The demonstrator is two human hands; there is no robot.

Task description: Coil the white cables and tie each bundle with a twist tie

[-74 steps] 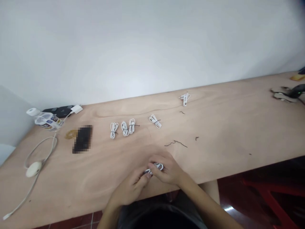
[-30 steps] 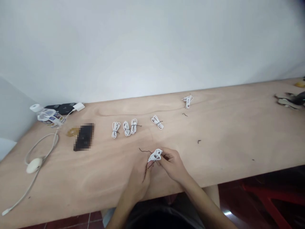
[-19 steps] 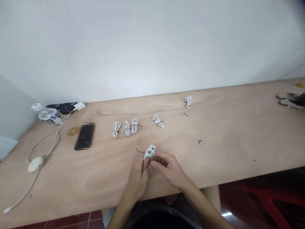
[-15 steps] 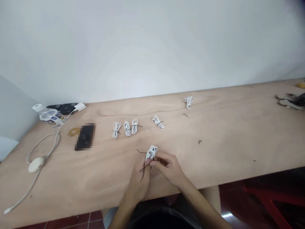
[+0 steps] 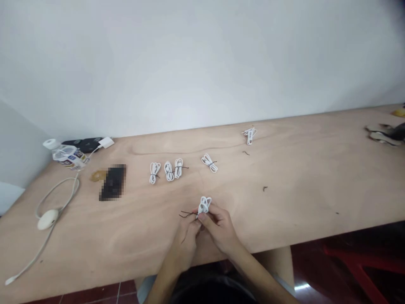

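A coiled white cable (image 5: 205, 203) is held just above the table's front part, its loops sticking up past my fingers. My right hand (image 5: 223, 231) is closed around the coil's lower right side, thumb pressed on it. Against the coil's lower left, my left hand (image 5: 187, 238) has its fingers bent together at a black twist tie (image 5: 186, 213). Both thin ends of the tie point left over those fingers. The left fingertips are partly hidden, and so is the lower end of the coil.
Several tied white cable bundles (image 5: 154, 173) lie farther back, another bundle (image 5: 249, 136) near the wall. Loose twist ties (image 5: 265, 188) are to the right. At left are a bottle (image 5: 70, 157), a pixelated dark object (image 5: 113, 182) and a long cable with a round puck (image 5: 48, 219).
The coil has shifted slightly right and down. My right thumb now presses on it. The tie's ends, earlier spread apart, both point left, and my left hand has turned with its fingers bent in.
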